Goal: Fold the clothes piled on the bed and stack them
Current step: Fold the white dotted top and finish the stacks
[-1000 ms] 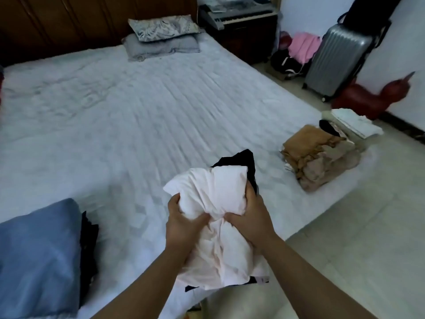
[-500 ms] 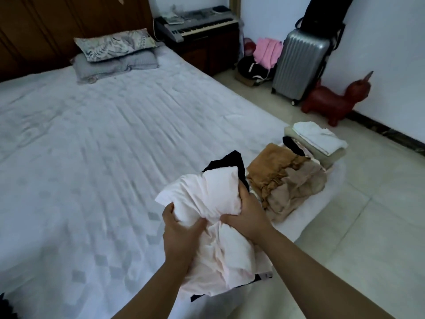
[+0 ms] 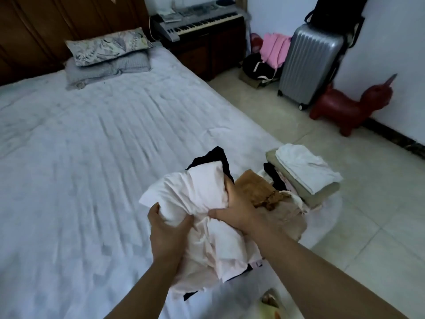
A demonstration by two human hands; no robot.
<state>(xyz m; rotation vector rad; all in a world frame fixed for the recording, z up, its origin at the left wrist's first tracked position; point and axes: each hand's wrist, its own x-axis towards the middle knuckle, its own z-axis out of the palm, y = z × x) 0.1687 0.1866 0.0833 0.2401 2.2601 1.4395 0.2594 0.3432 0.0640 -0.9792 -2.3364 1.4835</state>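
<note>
A bunched pale pink garment [image 3: 197, 192] with a black garment [image 3: 213, 156] behind it hangs above the near right part of the bed [image 3: 92, 157]. My left hand [image 3: 167, 231] grips its lower left side and my right hand [image 3: 234, 210] grips its right side. Just to the right lies a rumpled pile with a brown garment [image 3: 253, 187] and a beige one [image 3: 285, 217]. Beyond it, at the bed's corner, sits a folded stack [image 3: 322, 192] with a white folded piece [image 3: 303, 166] on top.
Two pillows [image 3: 108, 54] lie at the headboard. A keyboard [image 3: 197, 19] on a dark cabinet, a grey suitcase [image 3: 308, 63], pink clothes [image 3: 273, 49] and a red toy animal [image 3: 349, 107] stand along the wall on the tiled floor [image 3: 368, 226].
The view has swung right, so the blue garment at the left is out of sight. The held bundle now sits closer to the brown pile and folded stack. Both hands keep their grip.
</note>
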